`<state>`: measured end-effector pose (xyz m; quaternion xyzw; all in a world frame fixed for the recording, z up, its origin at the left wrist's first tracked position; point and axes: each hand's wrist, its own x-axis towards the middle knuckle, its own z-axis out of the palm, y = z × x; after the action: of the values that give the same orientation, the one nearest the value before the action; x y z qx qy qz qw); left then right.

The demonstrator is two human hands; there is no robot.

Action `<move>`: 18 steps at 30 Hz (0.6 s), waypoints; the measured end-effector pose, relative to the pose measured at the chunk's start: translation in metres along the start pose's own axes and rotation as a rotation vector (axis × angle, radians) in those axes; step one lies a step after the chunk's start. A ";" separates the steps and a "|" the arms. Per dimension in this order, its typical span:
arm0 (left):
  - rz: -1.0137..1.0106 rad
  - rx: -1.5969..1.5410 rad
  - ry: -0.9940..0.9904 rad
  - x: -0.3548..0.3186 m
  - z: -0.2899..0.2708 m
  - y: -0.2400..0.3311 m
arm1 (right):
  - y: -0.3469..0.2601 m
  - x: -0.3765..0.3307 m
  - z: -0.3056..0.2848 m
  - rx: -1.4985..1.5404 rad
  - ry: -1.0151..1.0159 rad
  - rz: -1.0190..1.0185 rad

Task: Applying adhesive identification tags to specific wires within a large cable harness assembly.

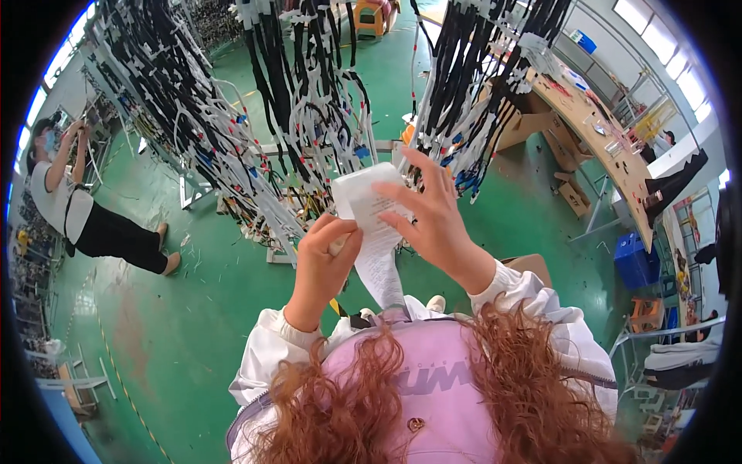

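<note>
The paper strip (376, 259) hangs lengthwise, the left hand (325, 254) pinching its left edge, the right hand (437, 219) spread across its upper right.

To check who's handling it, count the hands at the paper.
2: the left hand pinches the paper at its left edge; the right hand reaches over its right side, fingers spread. None seems hidden.

The long paper strip (379, 263) carries rows of small dark print, too fine to read. Below the paper strip, large grey-purple lettering (440, 377) runs across the pink top (444, 421), partly covered by hair (340, 394). To the right of the paper strip, a brown carton (573, 195) bears dark marks, too small to make out.
</note>
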<state>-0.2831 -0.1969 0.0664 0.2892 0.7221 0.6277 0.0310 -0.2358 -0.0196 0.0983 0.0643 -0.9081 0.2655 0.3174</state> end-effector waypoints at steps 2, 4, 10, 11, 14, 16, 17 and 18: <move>0.131 0.185 0.010 0.002 0.000 0.007 | -0.011 0.005 -0.012 -0.042 -0.133 -0.220; 0.196 0.271 -0.008 0.004 0.000 0.009 | -0.006 0.008 -0.008 -0.054 -0.322 -0.305; 0.285 0.458 -0.009 -0.004 0.001 0.017 | -0.007 0.011 -0.007 -0.135 -0.584 -0.326; 0.286 0.472 -0.028 -0.005 0.001 0.017 | -0.006 0.013 -0.008 -0.138 -0.580 -0.329; 0.300 0.481 -0.050 -0.010 -0.002 0.014 | -0.005 0.019 -0.009 0.069 -0.674 -0.183; 0.306 0.487 -0.064 -0.013 -0.005 0.014 | -0.003 0.023 -0.009 0.265 -0.766 -0.109; 0.296 0.491 -0.092 -0.016 -0.007 0.014 | -0.004 0.021 -0.008 0.267 -0.766 -0.109; 0.285 0.493 -0.120 -0.016 -0.007 0.014 | -0.003 0.020 -0.006 0.284 -0.780 -0.063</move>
<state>-0.2673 -0.2104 0.0753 0.4231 0.8017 0.4132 -0.0863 -0.2472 -0.0181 0.1162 0.2310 -0.9122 0.3340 -0.0543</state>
